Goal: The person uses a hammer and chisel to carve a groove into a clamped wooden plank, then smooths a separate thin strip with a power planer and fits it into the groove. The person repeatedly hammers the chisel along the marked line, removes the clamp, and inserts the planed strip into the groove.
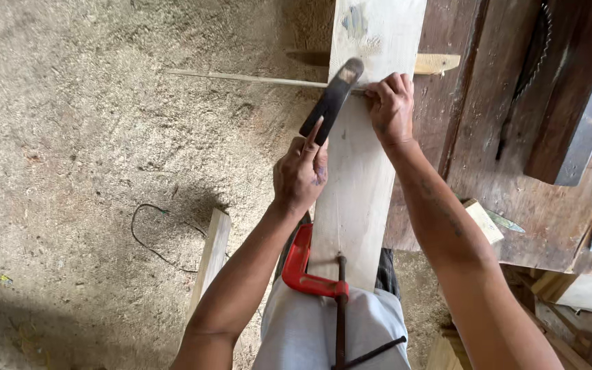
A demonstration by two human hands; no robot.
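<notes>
Sawdust floor [70, 137] at left. Left hand [301, 171] grips a dark hammer [332, 99], head resting on the pale plank [358, 192]. Right hand [390, 106] pinches something small at the head, item unclear. Red clamp [306, 270] holds the plank's near end. Driving appears unfinished; counter [515, 185] lies right.

single head-worn view, steeply downward, close over the plank [364, 171]

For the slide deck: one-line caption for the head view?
Left hand holds a dark hammer over a pale plank; right hand pinches something at its mid-face, red clamp at near end.
</notes>
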